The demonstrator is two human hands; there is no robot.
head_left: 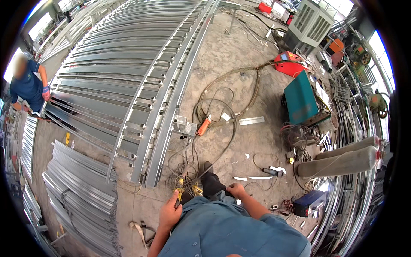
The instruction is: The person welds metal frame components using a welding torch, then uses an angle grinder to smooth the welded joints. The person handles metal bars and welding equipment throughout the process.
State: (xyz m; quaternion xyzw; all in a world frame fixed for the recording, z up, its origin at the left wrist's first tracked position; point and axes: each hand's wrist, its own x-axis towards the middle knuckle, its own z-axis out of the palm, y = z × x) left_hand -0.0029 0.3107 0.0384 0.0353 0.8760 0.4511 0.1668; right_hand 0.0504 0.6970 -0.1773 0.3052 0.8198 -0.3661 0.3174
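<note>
My left hand (170,213) is closed around a dark, stick-like handle with yellow wrapping (180,186), held upright beside my left leg. Cables (190,165) lie tangled on the floor just beyond it. My right hand (234,190) is curled beside my dark trouser leg (212,185); whether it has anything inside is hidden. Ahead of me stands a long frame of silvery metal slats (124,73), its near corner a short way beyond my left hand. At that corner, an orange-handled tool (204,127) lies by a small metal bracket (185,127).
Looped hoses (234,124) cross the floor toward a red machine (290,64). To the right are a teal cabinet (299,98), gas cylinders (338,165), an angle grinder (273,171) and a blue box (309,203). Stacked metal profiles (79,184) lie left; a co-worker (29,85) stands beyond.
</note>
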